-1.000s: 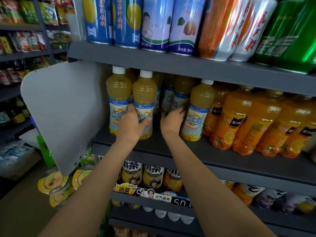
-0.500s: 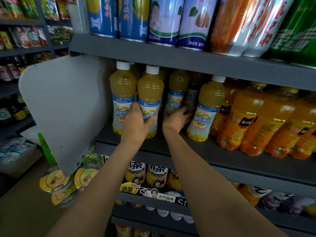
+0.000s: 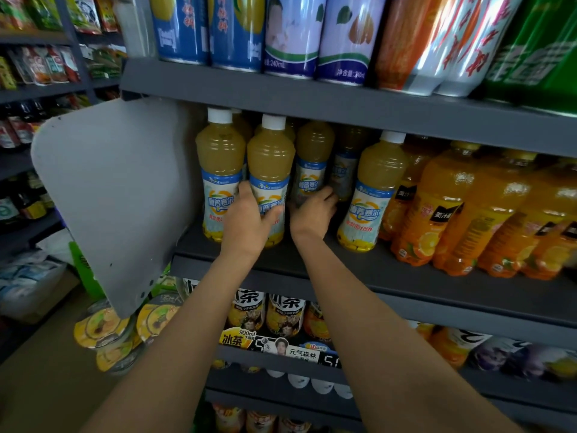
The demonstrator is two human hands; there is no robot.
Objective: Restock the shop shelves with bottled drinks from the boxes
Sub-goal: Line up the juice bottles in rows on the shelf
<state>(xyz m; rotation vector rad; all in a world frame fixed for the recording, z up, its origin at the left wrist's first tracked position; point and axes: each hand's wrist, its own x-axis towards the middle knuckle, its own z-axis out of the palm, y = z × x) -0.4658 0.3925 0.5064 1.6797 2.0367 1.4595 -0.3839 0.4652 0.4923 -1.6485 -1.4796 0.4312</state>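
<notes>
Both forearms reach up and forward from the bottom of the view to the dark grey shelf point(image 3: 406, 273). The left hand point(image 3: 253, 220) wraps around the lower label of a pale yellow bottle point(image 3: 270, 170) with a white cap, fingers curled round its left side and thumb across the front; the bottle stands upright on the shelf. Touching it, just left of that hand, stands a second like bottle point(image 3: 218, 170).

The right hand point(image 3: 313, 214) reaches deeper, into the gap between the gripped bottle and another pale yellow bottle point(image 3: 371, 195) to its right. Its fingers curl toward the base of a back-row bottle point(image 3: 312, 164), but whether they actually clasp it cannot be told, since the fingertips are hidden in shadow.

Right of the right hand, beyond that bottle, orange juice bottles point(image 3: 443, 207) crowd the same shelf. Above both hands, tall cans point(image 3: 290, 35) line the next shelf up. Left of the left hand a grey end panel point(image 3: 109, 189) hangs at the shelf's side. Below the forearms, tea bottles point(image 3: 284, 314) fill a lower shelf.
</notes>
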